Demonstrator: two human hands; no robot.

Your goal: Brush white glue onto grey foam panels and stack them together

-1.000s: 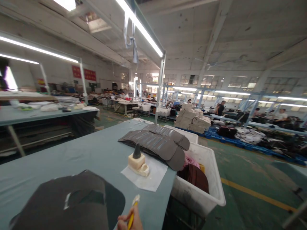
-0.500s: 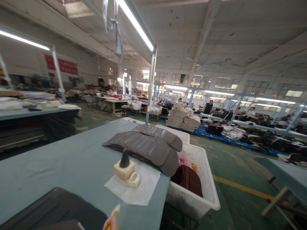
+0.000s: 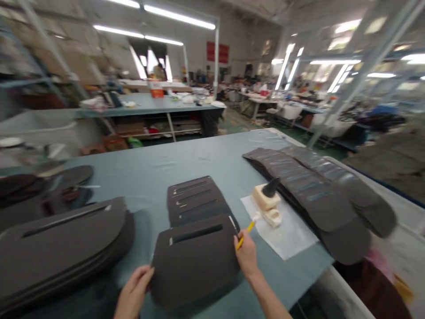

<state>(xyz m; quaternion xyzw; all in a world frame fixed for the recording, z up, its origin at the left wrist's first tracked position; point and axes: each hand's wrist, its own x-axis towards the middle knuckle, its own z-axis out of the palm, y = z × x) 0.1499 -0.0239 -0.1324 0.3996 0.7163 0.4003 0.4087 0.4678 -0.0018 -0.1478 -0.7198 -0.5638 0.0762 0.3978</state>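
My left hand (image 3: pixel 135 285) pinches the left edge of a dark grey fabric panel (image 3: pixel 195 266) with a slot near its far edge. My right hand (image 3: pixel 246 253) is closed around a small yellow-handled brush (image 3: pixel 249 230) with a whitish tip, and its fingers also meet the panel's right edge. Beneath and beyond lies another dark panel (image 3: pixel 194 199) with several slots, partly covered. To the right, a cream-coloured block-like container (image 3: pixel 264 197) with a black cone-shaped top (image 3: pixel 271 187) sits on a white sheet (image 3: pixel 288 241).
Stacked slotted grey panels (image 3: pixel 308 190) fan out along the right of the blue-green table (image 3: pixel 206 155). Another thick stack of panels (image 3: pixel 66 243) lies at left. A white bin (image 3: pixel 398 248) stands off the right edge. A second worktable (image 3: pixel 142 103) is behind.
The view has swung left and down. Both hands now show at the dark grey panel; before, only the right hand with the brush was visible, at the bottom edge.
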